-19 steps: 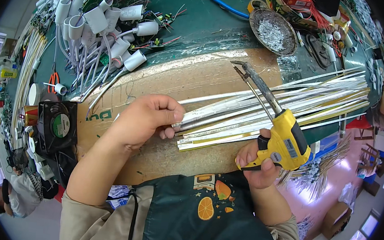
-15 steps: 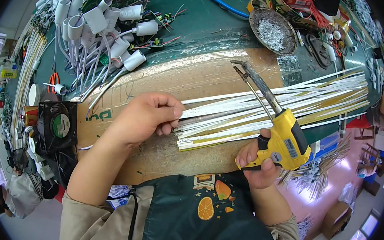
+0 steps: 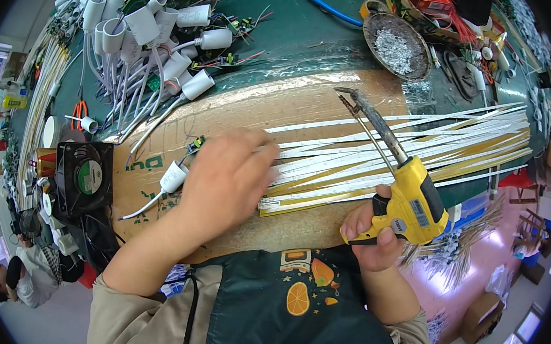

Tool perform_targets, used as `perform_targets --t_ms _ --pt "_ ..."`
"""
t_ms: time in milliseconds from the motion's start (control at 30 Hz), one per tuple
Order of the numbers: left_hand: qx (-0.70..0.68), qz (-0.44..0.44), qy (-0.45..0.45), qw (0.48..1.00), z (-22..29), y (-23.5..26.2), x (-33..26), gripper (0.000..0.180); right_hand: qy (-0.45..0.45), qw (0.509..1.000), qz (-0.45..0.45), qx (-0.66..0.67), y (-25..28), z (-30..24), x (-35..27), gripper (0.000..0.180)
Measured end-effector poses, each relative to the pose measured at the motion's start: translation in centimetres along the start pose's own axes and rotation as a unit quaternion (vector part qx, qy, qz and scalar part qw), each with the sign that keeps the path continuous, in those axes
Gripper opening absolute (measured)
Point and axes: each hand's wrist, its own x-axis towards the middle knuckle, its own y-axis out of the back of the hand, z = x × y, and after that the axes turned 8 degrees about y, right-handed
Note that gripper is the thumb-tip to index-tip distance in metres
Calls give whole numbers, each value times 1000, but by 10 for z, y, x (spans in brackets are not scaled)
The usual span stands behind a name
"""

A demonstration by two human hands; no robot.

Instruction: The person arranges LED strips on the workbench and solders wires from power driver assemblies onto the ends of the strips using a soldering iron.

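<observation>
My right hand (image 3: 375,236) is closed round the handle of a yellow and black soldering gun (image 3: 419,201). The gun's dark tip points up and away to the left, above a bundle of thin white and yellow LED strips (image 3: 382,155). At the strips' left ends is my left hand (image 3: 232,175), back upward and smeared by motion. Its fingertips are hard to make out, so I cannot tell whether they pinch a strip. Just left of that hand lies a white cylindrical housing (image 3: 173,177) with a white cable, and a small circuit board (image 3: 195,144) shows beside it.
Many white housings (image 3: 144,26) with cables and green boards are heaped at the far left. A black fan (image 3: 85,178) stands at the left edge of the cardboard (image 3: 228,112). Far off lie blue-handled pliers (image 3: 333,3) and a round dish (image 3: 415,69) of silvery bits.
My left hand has shifted and turned palm down over the strip ends. The white housing and its small board, covered before by my arm, now show. My right hand stays nearly still.
</observation>
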Motion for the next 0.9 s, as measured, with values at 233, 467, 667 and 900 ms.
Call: perform_targets --t_ms 233,467,667,900 --pt "29 -102 -57 993 12 -10 -26 62 -2 1000 -6 -6 1 0 0 71" --pt "-24 -110 -79 991 17 -6 -33 58 -2 1000 1 -1 0 -2 -1 72" --pt "-18 -19 -57 998 -1 -7 -29 34 5 1000 -3 -16 -2 1 1 69" --pt "3 -11 43 999 -10 5 -1 21 11 1000 0 -19 -2 0 1 69"
